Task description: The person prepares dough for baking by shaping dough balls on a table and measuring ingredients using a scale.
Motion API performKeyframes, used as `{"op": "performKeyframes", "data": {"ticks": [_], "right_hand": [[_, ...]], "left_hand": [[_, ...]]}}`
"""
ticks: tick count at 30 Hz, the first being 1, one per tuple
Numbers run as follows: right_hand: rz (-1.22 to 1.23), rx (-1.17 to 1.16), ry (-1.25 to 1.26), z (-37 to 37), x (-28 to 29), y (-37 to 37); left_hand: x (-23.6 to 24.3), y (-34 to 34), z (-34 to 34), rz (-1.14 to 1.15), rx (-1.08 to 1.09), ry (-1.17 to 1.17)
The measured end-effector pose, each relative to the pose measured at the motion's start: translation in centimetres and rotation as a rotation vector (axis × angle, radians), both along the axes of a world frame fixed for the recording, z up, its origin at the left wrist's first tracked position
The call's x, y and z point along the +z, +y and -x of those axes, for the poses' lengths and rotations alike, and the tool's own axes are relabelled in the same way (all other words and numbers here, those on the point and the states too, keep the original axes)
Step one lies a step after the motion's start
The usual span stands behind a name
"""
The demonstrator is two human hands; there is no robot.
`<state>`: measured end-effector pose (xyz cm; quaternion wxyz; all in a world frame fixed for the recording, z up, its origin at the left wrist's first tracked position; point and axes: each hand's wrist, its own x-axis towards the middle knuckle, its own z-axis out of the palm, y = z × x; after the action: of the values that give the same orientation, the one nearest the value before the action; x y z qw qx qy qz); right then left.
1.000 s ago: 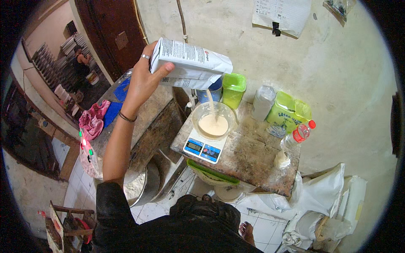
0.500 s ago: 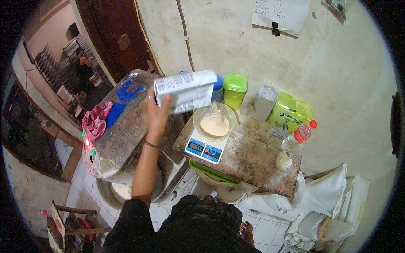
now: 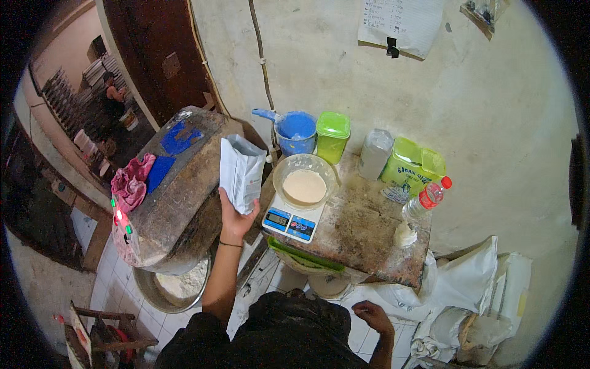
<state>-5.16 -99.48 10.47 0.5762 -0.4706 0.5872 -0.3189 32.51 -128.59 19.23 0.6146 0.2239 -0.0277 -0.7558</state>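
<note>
My left hand (image 3: pixel 236 218) is closed around the lower part of a white foil-lined bag (image 3: pixel 236 172), which stands upright with its mouth open at the top. Just right of the bag, a clear plastic bowl (image 3: pixel 334 184) sits on a white digital kitchen scale (image 3: pixel 316 216) with a lit display. Pale powder (image 3: pixel 305 187) forms a mound in the bowl. My right hand (image 3: pixel 372 317) hangs low beside my body, below the table's front edge, its fingers loosely bent and seemingly holding nothing.
On the wooden table (image 3: pixel 362 227) stand a blue dipper (image 3: pixel 296 138), a green-lidded container (image 3: pixel 334 136), a clear jar (image 3: pixel 375 154), a green tub (image 3: pixel 409 166) and a red-capped bottle (image 3: pixel 427 200). A metal basin (image 3: pixel 144 289) holds white powder. White sacks (image 3: pixel 470 283) lie right. Another person (image 3: pixel 114 101) is beyond the doorway.
Tipped over the bowl with powder falling from it, the bag is now upright and further left and lower. The powder stream has stopped. My right hand has come into view.
</note>
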Motion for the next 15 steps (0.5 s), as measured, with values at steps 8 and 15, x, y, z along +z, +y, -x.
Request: {"op": "performKeyframes", "data": {"ticks": [8,15], "right_hand": [[1.643,0.541,-0.743,-5.0,33.1,-2.9],[1.993,1.084,-0.7,-7.8,39.0,-2.0]], "left_hand": [[-0.8,4.3,-0.1,0.052,-0.069,0.005],[0.8,7.0,-1.5,0.055,-0.096,0.026]]}}
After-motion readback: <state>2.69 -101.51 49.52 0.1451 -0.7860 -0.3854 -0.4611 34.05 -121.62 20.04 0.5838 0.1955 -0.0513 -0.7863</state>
